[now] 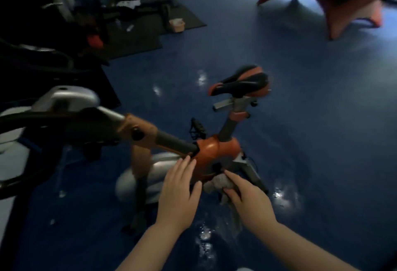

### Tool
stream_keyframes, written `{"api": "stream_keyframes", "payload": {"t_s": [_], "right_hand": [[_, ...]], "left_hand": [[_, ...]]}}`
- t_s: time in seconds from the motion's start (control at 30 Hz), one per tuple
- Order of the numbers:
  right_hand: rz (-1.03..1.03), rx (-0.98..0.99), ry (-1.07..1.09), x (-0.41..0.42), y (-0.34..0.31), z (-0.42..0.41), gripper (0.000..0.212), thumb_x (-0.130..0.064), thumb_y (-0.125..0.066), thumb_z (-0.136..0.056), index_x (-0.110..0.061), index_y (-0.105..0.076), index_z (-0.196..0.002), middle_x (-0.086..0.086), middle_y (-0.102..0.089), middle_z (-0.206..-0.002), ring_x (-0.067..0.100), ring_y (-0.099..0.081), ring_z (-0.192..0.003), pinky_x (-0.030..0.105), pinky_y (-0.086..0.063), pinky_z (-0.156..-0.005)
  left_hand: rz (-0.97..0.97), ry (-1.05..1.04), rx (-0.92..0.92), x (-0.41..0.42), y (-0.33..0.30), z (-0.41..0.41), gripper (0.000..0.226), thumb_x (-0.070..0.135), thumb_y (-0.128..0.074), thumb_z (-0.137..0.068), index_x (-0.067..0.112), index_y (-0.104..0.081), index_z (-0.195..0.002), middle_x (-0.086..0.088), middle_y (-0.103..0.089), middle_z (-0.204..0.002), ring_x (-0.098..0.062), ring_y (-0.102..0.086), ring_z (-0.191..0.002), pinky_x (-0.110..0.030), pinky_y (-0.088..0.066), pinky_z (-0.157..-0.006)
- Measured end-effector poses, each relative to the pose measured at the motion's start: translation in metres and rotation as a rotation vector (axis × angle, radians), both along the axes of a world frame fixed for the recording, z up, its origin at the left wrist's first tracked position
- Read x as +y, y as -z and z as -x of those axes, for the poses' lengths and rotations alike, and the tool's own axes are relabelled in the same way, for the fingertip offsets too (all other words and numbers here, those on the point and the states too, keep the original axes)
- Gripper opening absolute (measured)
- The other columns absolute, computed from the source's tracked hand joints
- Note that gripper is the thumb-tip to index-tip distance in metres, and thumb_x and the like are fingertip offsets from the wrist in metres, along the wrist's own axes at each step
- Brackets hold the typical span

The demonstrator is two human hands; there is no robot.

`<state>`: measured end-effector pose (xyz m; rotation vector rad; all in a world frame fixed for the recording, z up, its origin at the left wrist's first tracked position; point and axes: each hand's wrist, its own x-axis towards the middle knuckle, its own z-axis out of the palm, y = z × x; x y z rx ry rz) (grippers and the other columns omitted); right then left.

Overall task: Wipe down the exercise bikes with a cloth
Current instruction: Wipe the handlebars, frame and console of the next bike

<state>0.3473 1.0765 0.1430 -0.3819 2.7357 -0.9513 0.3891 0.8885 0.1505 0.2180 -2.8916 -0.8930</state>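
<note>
Bracing the frame, the left hand point(179, 186) lies with fingers spread flat on the orange housing point(217, 154) of the exercise bike point(227, 120), probably to steady it. Beside it, the right hand point(247, 195) grips a bunched grey cloth point(217, 182) against the housing's lower edge, suggesting the wipe is under way there. Farther off stands the black-and-orange saddle point(240, 83). Beyond lies a glossy blue floor point(311, 98), with dark mats point(150, 27) and an orange-legged structure point(343, 12) at the back.

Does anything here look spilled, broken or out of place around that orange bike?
Nothing clearly broken. The floor shows bright patches that could be wet spots or just reflected light. Loose items sit on the dark mat in the far corner. The right hand holds a cloth against the bike.
</note>
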Motion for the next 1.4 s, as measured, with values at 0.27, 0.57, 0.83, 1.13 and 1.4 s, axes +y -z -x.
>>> {"api": "stream_keyframes", "payload": {"t_s": [0.27,0.57,0.83,1.13,1.4], "right_hand": [[-0.216,-0.098,0.274,0.184,0.036,0.018,0.042,-0.046,-0.043,-0.097,-0.042,-0.039,-0.138,-0.018,-0.057,-0.127,0.005,-0.055,-0.109,0.018,-0.039,-0.076],[-0.213,-0.209,0.446,0.265,0.056,0.048,0.032,-0.046,-0.042,-0.097,-0.046,-0.044,-0.129,-0.021,-0.060,-0.117,0.001,-0.056,-0.099,0.021,-0.037,-0.071],[-0.194,-0.315,0.593,0.328,0.065,0.124,0.038,-0.045,-0.040,-0.098,-0.041,-0.041,-0.135,-0.020,-0.057,-0.123,0.004,-0.054,-0.103,0.025,-0.041,-0.079],[-0.180,-0.309,0.809,0.392,0.062,0.210,0.021,-0.043,-0.052,-0.092,-0.034,-0.036,-0.103,-0.014,-0.055,-0.073,0.005,-0.052,-0.062,0.025,-0.038,-0.051],[-0.224,-0.351,0.552,0.455,0.072,0.339,0.016,-0.042,-0.047,-0.094,-0.035,-0.033,-0.089,-0.013,-0.063,-0.079,0.001,-0.055,-0.066,0.025,-0.041,-0.051]], "left_hand": [[-0.026,0.317,-0.273,0.168,0.059,0.079,0.054,0.042,-0.040,-0.099,0.029,-0.029,-0.150,0.011,-0.023,-0.159,-0.008,-0.016,-0.146,-0.025,-0.011,-0.119],[0.042,0.448,-0.428,0.237,0.075,0.152,0.049,0.037,-0.046,-0.097,0.024,-0.042,-0.145,0.006,-0.039,-0.152,-0.011,-0.031,-0.141,-0.026,-0.023,-0.116],[0.098,0.587,-0.447,0.302,0.083,0.263,0.043,0.035,-0.046,-0.096,0.022,-0.050,-0.136,0.007,-0.050,-0.140,-0.015,-0.042,-0.133,-0.030,-0.033,-0.111],[0.133,0.663,-0.492,0.372,0.090,0.374,0.046,0.037,-0.044,-0.097,0.021,-0.046,-0.140,0.007,-0.048,-0.144,-0.015,-0.043,-0.131,-0.029,-0.033,-0.111],[0.058,0.496,-0.582,0.429,0.113,0.453,0.043,0.037,-0.044,-0.097,0.023,-0.049,-0.138,0.006,-0.049,-0.143,-0.014,-0.045,-0.129,-0.028,-0.035,-0.109]]}}
